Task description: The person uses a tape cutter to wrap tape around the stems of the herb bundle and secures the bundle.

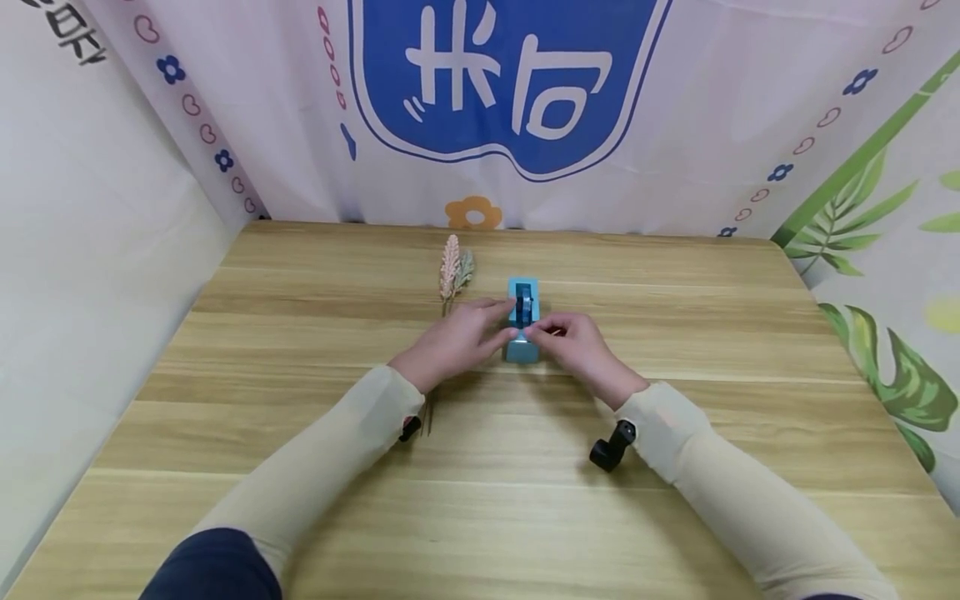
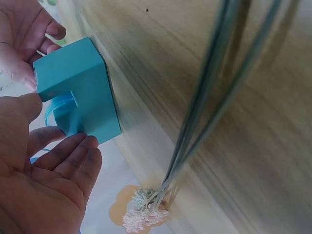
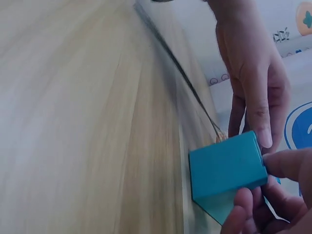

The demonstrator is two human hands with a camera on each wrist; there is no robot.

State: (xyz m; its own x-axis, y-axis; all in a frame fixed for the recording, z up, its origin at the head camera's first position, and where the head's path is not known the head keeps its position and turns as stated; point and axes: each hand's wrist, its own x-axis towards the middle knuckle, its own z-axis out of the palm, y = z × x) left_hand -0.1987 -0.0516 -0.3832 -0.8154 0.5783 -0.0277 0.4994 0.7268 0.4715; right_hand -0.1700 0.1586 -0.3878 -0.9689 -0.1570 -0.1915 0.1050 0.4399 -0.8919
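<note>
A teal tape dispenser (image 1: 522,350) with a blue roll of tape (image 1: 525,302) stands upright on the wooden table between the two hands. My left hand (image 1: 465,333) lies along its left side, fingers extended. In the left wrist view, the left fingertips (image 2: 87,141) touch the dispenser's side (image 2: 100,114) and the thumb reaches its upper edge. At the cutting end, my right hand (image 1: 576,342) brings thumb and forefinger together in a pinch on the tape's end, which the fingers mostly hide. Seen from the right wrist, the right thumb (image 3: 285,163) is right at the dispenser's edge (image 3: 229,158).
Left of the dispenser lie artificial flower stems with a pink head (image 1: 450,262) and a grey-green head (image 1: 465,268); the left hand and wrist overlap their thin stems (image 1: 430,412). A printed curtain (image 1: 300,167) hangs along the table's (image 1: 300,275) back edge.
</note>
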